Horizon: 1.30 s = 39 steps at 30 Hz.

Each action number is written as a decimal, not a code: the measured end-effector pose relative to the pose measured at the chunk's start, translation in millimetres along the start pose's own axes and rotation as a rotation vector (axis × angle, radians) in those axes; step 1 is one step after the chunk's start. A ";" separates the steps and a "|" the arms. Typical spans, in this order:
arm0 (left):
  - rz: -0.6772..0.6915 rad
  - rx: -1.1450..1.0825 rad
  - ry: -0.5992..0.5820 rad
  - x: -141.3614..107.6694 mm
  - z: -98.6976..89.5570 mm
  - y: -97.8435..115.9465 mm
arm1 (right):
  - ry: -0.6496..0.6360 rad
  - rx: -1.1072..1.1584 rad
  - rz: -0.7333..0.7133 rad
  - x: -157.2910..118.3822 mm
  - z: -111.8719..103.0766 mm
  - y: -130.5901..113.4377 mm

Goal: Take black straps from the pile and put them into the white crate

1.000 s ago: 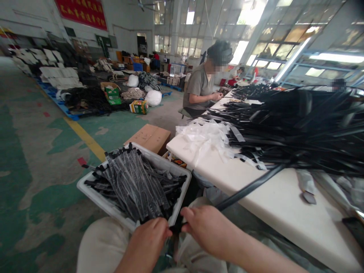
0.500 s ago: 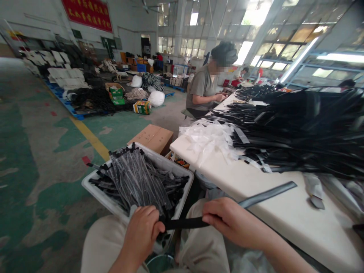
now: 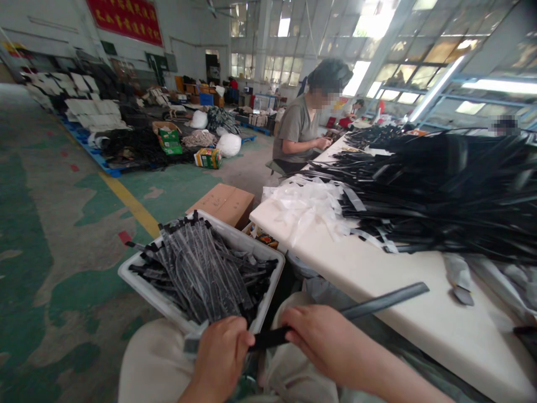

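Worktop (image 3: 419,302) is running along the right of the frame, carrying a heap of black strips (image 3: 440,190), while the left hand (image 3: 220,358) and right hand (image 3: 323,347) are pinching one strip (image 3: 268,338) in closed fingers, holding it taut above a white tub (image 3: 226,235) of shorter strips (image 3: 201,274)

A factory workshop: long worktable (image 3: 377,291) heaped with black strips (image 3: 440,190), blue pallets (image 3: 94,154) of stock (image 3: 88,106), painted concrete floor (image 3: 54,235).
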<state>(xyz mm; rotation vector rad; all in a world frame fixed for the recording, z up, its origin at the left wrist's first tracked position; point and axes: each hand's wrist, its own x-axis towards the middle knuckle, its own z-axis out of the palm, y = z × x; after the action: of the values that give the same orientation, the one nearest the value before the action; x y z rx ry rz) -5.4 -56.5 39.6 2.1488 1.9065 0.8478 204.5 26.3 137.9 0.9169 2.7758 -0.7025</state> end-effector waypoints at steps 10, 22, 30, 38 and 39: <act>0.117 0.027 0.038 -2.0 14.2 15.8 | -0.057 0.074 -0.029 5.8 9.4 -9.1; -0.014 -0.481 -0.083 -11.2 4.7 10.7 | 0.032 0.317 0.143 -21.7 0.6 9.7; -0.187 -0.803 -0.308 -27.5 33.2 -38.9 | 0.067 0.487 0.200 -26.0 18.1 23.7; -0.242 -0.499 -0.367 -30.8 122.2 -52.9 | 0.100 0.599 0.290 -18.7 52.0 36.8; -0.222 -0.475 -0.361 -28.5 127.0 -46.8 | 0.094 0.592 0.309 -21.3 53.7 37.6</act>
<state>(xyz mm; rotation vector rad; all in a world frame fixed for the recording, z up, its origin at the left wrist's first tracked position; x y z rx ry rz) 16.1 -42.7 -96.4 1.6429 1.5373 0.7188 243.0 16.3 81.6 1.4661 2.4327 -1.4856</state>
